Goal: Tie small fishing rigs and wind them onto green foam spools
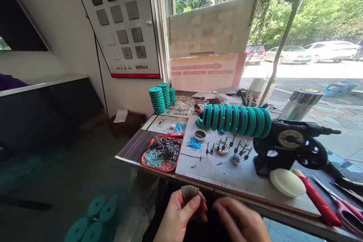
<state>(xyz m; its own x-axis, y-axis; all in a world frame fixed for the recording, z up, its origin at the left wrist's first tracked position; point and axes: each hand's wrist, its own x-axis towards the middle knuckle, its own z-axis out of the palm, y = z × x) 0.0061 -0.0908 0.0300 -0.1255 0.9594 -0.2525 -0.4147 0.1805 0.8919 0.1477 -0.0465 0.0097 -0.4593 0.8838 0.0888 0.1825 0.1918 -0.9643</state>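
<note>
In the head view my left hand (184, 211) is closed at the table's front edge, a grey wrap round one finger. A tiny thing shows between thumb and fingertip, too small to name. My right hand (241, 217), blurred by motion, is just right of it, its fingers bent; whether it holds anything is hidden. Beyond them a pale board (210, 181) bears small dark parts with pins, a dish of white beads (222, 146), a dish of dark beads (200, 135) and blue pieces (194, 144). A red tray (145, 162) of small metal and blue parts stands left.
A black hand-cranked machine (272, 159) carries green spools (235, 119) at the right. Near it lie a white oval object (287, 182), a red-handled brush (320, 202) and scissors (350, 211). Green spool stacks (157, 100) stand at the back; more spools (93, 221) are lower left.
</note>
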